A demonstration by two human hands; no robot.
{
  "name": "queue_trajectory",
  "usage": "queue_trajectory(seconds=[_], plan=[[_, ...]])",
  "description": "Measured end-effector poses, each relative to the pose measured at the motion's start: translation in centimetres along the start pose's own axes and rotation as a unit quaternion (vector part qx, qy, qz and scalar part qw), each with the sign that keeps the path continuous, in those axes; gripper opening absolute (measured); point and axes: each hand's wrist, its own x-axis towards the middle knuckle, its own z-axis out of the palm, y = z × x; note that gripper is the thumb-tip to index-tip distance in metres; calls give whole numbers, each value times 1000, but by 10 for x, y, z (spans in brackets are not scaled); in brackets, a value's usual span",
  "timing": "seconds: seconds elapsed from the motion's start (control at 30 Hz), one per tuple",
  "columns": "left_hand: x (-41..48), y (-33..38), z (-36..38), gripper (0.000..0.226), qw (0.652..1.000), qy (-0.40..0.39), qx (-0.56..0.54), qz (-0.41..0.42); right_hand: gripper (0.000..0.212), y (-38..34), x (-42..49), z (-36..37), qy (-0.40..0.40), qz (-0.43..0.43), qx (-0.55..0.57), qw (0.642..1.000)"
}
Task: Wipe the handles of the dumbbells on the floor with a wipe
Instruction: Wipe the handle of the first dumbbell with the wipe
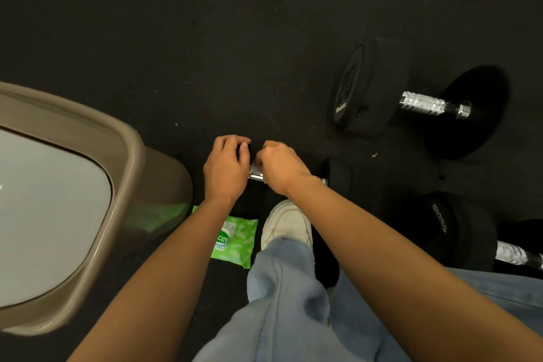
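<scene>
– Hands, where do they sit?
– Both are at mid-frame, low over the black floor (205,38). The left hand (227,167) and the right hand (279,166) are knuckle to knuckle, all but touching, on the near dumbbell (333,176).
– How does the left one lie?
– Back of the hand up, wrist bent, fingers curled down over the dumbbell's dark left end. Its grip is narrow and closed on that end. The forearm runs in from the lower left of the frame.
– And the right?
– It is fisted, knuckles up, with the fingers wrapped round the chrome handle (257,176), so the grip is tight on the bar. Only a short bright piece of the handle shows, in the gap between the two hands. What lies under those fingers is hidden. The forearm comes in from the lower right, crossing above the jeans (293,303).
– Where is the rest of that dumbbell?
– Its right head is the dark mass just right of the right wrist, resting on the floor.
– Any other weights?
– A second dumbbell (423,103) lies in the upper right, its chrome bar between two black heads. A third dumbbell (458,226) sits in the lower right, cut off by the frame edge. Both are well apart from the hands.
– What else is nearby?
– A white shoe (286,223) is just below the hands. A green pack (235,239) lies flat on the floor beside it, under the left forearm. A tan bin (164,179) fills the left of the frame.
</scene>
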Motion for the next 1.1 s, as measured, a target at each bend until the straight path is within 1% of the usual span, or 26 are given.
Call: queue_trajectory(seconds=[0.07,0.13,0.2,0.27,0.33,0.4,0.43,0.5,0.57,0.67,0.7,0.73,0.77,0.8,0.83,0.87,0.9,0.93,0.97,1.0,1.03,1.07,1.1], plan=[[-1,3,-1,22,1000,21,-17,-6,28,5,-2,-4,15,17,39,999],[-3,8,-4,18,998,63,-7,-7,26,9,-5,-7,67,52,123,989],[-8,13,-9,15,997,79,-12,9,21,11,-7,-13,119,107,249,955],[-13,17,-12,16,997,53,-33,51,17,10,-11,-20,131,147,363,911],[-18,24,-15,21,993,-6,-102,66,14,9,-15,-26,123,171,444,871],[-23,33,-20,26,979,-55,-192,30,12,9,-19,-31,99,191,519,827],[-25,37,-22,27,973,-61,-223,14,12,9,-20,-32,79,199,550,807],[-26,41,-26,32,966,-63,-249,-4,14,7,-24,-35,46,209,589,779],[-28,42,-28,37,964,-60,-259,-17,18,6,-29,-37,29,207,615,760],[-28,40,-27,32,969,-50,-240,-27,20,8,-37,-41,-13,189,650,736],[-28,39,-25,28,973,-47,-224,-22,21,10,-39,-42,-29,183,651,736],[-27,37,-25,24,978,-43,-202,-11,22,12,-41,-44,-42,180,639,747],[-26,36,-24,19,985,-37,-169,3,24,15,-42,-44,-41,177,605,775],[-25,34,-24,16,992,-30,-123,23,24,19,-42,-44,-26,172,541,823],[-23,33,-24,14,996,-26,-71,48,24,23,-43,-43,-1,163,451,878],[-22,32,-24,15,996,-26,-19,77,24,29,-43,-40,29,153,349,924],[-20,31,-24,20,993,-35,29,111,24,34,-45,-38,63,141,252,955],[-18,31,-24,27,985,-59,83,142,25,40,-47,-35,94,129,175,971],[-17,32,-24,33,969,-96,151,167,28,47,-49,-33,118,121,120,978],[-16,35,-24,36,946,-136,227,187,30,51,-52,-30,135,118,79,981],[-16,39,-23,36,919,-165,295,201,33,57,-54,-26,138,124,54,981],[-17,43,-23,34,900,-179,341,204,36,60,-56,-22,134,134,37,981],[-18,47,-22,30,890,-183,368,199,39,64,-58,-17,123,149,29,981]])
